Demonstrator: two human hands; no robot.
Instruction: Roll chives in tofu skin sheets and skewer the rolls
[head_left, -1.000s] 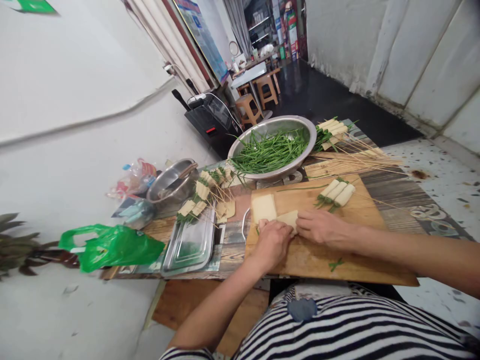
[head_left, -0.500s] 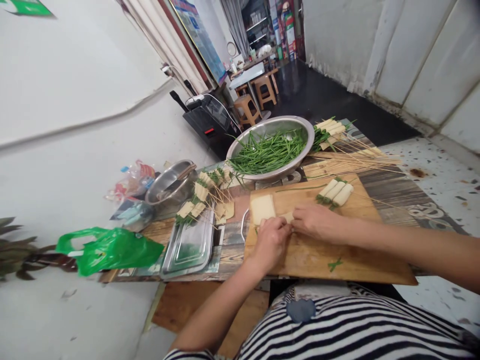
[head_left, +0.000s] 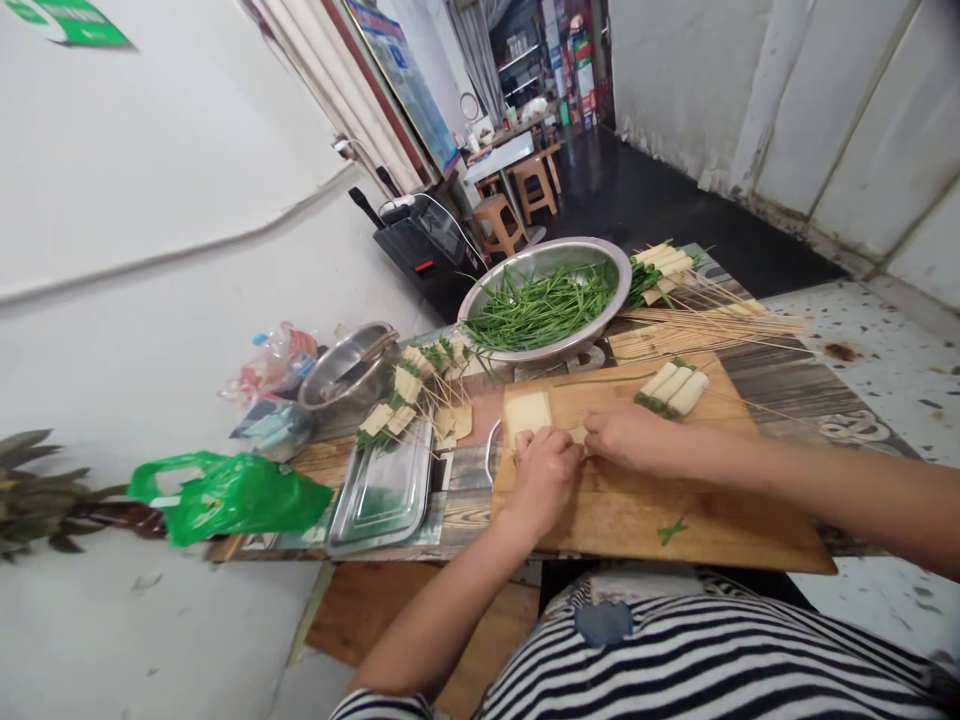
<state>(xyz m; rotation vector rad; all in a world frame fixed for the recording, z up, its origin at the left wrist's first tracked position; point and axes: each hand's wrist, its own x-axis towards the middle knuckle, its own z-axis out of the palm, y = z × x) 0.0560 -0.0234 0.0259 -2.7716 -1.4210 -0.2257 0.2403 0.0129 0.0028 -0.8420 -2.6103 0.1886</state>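
Both the left hand (head_left: 546, 474) and right hand (head_left: 625, 438) clasp a pale sheet (head_left: 578, 434), their fingers (head_left: 559, 442) mostly hiding it.

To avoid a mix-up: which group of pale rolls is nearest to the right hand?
The three rolls on the cutting board, beyond the right hand; the other groups lie off it, by the large bowl and the metal tray.

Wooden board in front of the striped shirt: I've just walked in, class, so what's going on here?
The person's left hand and right hand are close together at a pale sheet, mostly hidden by the fingers, over the wooden board. Three pale rolls with greens lie beyond the right hand. Past the board stands a metal bowl of long green stalks.
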